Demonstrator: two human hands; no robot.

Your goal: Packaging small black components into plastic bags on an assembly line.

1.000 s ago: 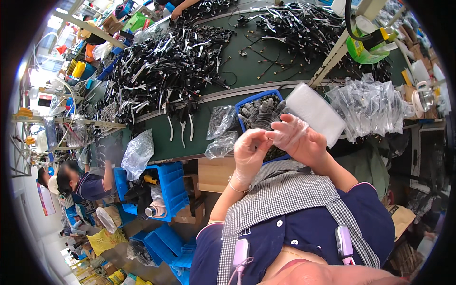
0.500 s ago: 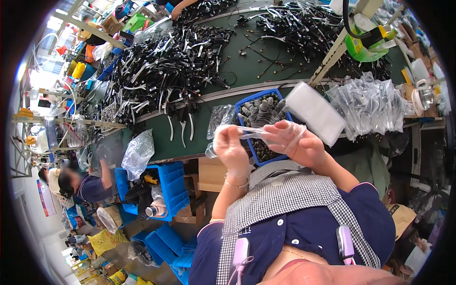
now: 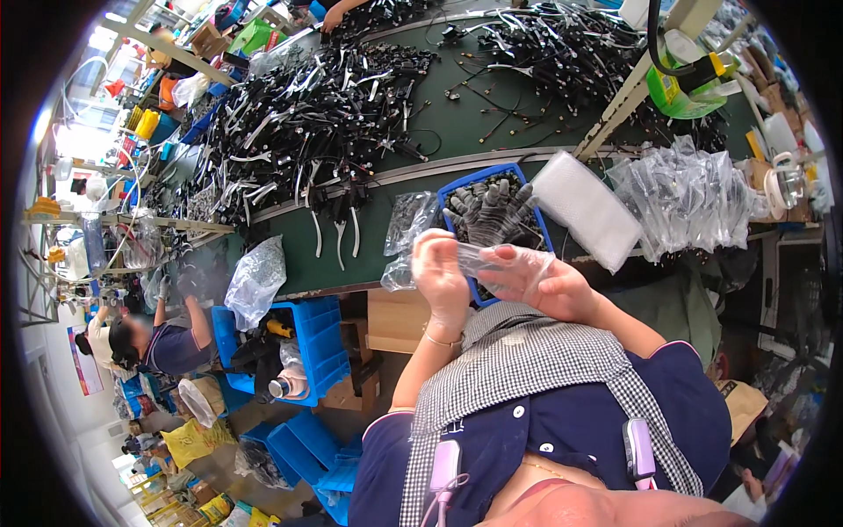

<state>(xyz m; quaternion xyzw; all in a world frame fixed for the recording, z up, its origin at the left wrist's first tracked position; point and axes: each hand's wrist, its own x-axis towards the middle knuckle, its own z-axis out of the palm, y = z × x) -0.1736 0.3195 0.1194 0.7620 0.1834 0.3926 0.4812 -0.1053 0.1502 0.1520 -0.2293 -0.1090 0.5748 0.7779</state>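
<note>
My left hand (image 3: 442,274) is closed in a pinch on a thin, clear plastic glove (image 3: 475,260). The clear film stretches across to my right hand (image 3: 553,285), where it covers the fingers. Those fingers are stretched out toward the left, with the palm turned partly up. Just beyond both hands stands a blue bin (image 3: 549,230) of small dark parts. A pair of grey-and-black knit gloves (image 3: 492,213) lies on top of the parts. Left of the bin, clear bags (image 3: 411,221) with small dark contents rest on the green table.
Heaps of black cables with silvery ends (image 3: 307,114) cover the far table. A white foam sheet (image 3: 587,211) and a row of clear bags (image 3: 685,198) lie right of the bin. A blue crate (image 3: 320,356) stands below the table edge at left. Other people work farther left.
The clear film was a narrow, taut strand between my hands and is now wider and looser. My right fingers have straightened and lowered slightly. My left hand has shifted slightly right.
</note>
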